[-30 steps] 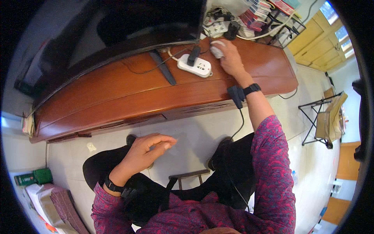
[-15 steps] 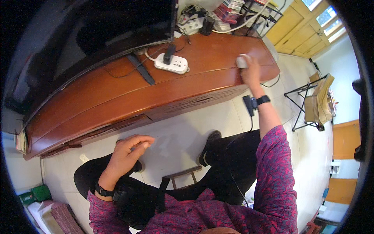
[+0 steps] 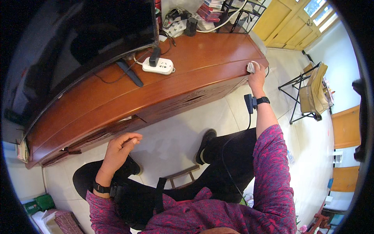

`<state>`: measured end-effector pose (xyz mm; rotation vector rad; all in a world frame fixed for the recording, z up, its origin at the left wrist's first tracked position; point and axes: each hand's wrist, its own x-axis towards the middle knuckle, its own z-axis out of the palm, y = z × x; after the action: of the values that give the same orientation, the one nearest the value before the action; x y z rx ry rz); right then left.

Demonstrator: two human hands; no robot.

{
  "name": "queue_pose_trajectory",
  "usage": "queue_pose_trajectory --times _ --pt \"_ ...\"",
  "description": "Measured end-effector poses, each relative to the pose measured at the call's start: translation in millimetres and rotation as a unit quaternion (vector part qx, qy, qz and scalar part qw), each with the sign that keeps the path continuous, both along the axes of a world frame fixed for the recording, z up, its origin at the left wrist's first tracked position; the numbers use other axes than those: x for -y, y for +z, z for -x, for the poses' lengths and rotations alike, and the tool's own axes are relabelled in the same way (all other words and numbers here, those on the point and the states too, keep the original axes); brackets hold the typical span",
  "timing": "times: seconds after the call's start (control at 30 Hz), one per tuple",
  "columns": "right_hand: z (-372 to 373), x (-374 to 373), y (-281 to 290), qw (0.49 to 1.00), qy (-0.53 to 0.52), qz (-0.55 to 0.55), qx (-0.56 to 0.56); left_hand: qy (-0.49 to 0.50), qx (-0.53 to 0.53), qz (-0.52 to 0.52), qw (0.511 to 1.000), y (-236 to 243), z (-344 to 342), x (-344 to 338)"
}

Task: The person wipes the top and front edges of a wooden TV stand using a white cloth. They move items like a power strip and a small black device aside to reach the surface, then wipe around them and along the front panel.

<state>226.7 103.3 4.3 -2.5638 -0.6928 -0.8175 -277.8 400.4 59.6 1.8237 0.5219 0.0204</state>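
Note:
My right hand (image 3: 256, 78) is closed on a crumpled whitish cloth (image 3: 250, 68), pressed against the front edge of the wooden TV cabinet (image 3: 202, 58) near its right end. A dark strap with a small black device sits on the right wrist. My left hand (image 3: 120, 150) hovers above my left knee, apart from the cabinet. Its fingers are loosely bent, the thumb beside them, with nothing visible in it. A white power strip (image 3: 159, 69) with a black plug lies on the cabinet top, a dark flat bar-shaped TV foot (image 3: 131, 74) beside it.
A large black TV (image 3: 85, 43) covers the cabinet's left part. Cables, boxes and a black wire rack (image 3: 243, 17) crowd its back. A folding chair (image 3: 311, 91) stands at the right. A low wooden stool frame (image 3: 182, 175) shows between my legs.
My right hand has drawn the cloth from the cabinet top toward me, to the front edge. The view has shifted slightly right. My left hand remains over the knee.

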Motion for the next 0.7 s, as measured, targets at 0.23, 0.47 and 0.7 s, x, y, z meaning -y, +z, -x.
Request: queue_pose_trajectory --times 0.23,0.47,0.7 --pt "81.5 -85.3 -6.2 0.930 0.365 0.011 -0.034 -0.027 0.027 -0.175 0.984 -7.2 -18.6 3.6" --pt "112.7 -127.5 12.6 0.916 0.386 0.010 -0.106 -0.072 0.136 -0.455 0.877 -16.3 -63.1 3.9" --pt "144.3 -141.0 34.2 0.877 0.453 0.059 -0.151 -0.096 0.109 -0.495 0.857 -23.0 -76.2 11.1"
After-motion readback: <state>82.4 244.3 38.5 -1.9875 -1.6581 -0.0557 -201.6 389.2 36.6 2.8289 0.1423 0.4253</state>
